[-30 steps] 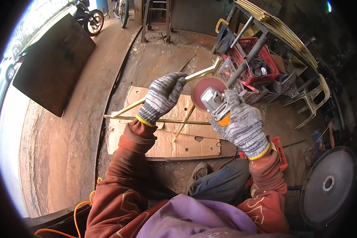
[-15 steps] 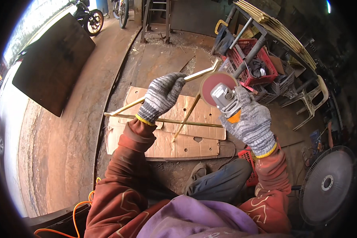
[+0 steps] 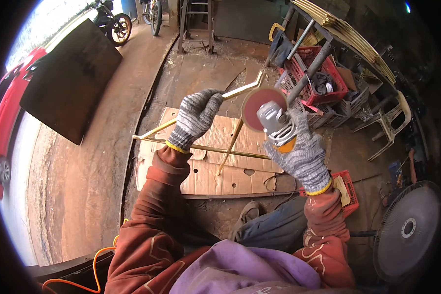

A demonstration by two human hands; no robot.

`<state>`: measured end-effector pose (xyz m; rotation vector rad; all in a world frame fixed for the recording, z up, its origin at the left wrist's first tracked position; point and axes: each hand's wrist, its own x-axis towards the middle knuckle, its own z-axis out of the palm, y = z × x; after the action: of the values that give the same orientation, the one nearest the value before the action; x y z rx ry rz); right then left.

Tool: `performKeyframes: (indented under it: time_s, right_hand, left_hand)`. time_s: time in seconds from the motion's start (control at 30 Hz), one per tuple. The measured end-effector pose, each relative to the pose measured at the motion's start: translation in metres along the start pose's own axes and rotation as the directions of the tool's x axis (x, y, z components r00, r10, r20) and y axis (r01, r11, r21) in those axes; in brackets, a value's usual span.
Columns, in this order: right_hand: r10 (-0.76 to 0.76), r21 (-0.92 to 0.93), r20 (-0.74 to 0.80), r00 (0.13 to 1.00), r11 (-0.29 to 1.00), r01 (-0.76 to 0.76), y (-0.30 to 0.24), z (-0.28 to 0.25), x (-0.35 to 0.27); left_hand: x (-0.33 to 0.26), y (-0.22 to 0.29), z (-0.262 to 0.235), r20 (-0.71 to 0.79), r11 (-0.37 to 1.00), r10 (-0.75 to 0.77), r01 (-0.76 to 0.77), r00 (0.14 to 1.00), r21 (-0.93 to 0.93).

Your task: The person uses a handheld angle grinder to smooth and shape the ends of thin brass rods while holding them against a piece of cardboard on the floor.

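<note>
Grinder (image 3: 275, 119) and the gloved right hand (image 3: 303, 151) gripping it have shifted slightly left; the left hand (image 3: 196, 117) grasps a metal frame (image 3: 240, 90) over cardboard (image 3: 245, 183). Whether the disc (image 3: 255, 105) touches the frame cannot be told. Beyond lie a red crate (image 3: 339, 82) and, far left, a red car (image 3: 10, 115) newly in view.

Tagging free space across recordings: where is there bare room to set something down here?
Bare floor runs between the dark panel and the cardboard; another patch lies between the ladder-like stand and left hand. Crowded: around the upper red crate and chair; around the grinder and gold-coloured bars.
</note>
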<state>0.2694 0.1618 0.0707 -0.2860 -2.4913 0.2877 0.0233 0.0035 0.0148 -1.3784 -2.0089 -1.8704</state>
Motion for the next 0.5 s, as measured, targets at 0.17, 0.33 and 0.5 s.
performKeyframes:
  time_s: [0.17, 0.33, 0.5]
  right_hand:
    - [-0.038, 0.07, 0.03, 0.999, 0.997, 0.035, 0.004, 0.01, -0.009]
    - [0.001, 0.109, 0.029, 1.0, 0.994, -0.004, -0.002, 0.003, -0.01]
    - [-0.055, 0.206, -0.112, 0.992, 0.975, 0.078, -0.01, -0.001, 0.007]
  left_hand:
    - [-0.001, -0.001, 0.001, -0.04, 0.999, -0.029, 0.028, 0.999, -0.027]
    - [0.0, -0.016, 0.004, -0.049, 1.0, -0.009, 0.01, 0.999, 0.004]
    - [-0.004, -0.016, 0.001, -0.066, 0.999, -0.04, 0.039, 0.997, -0.01]
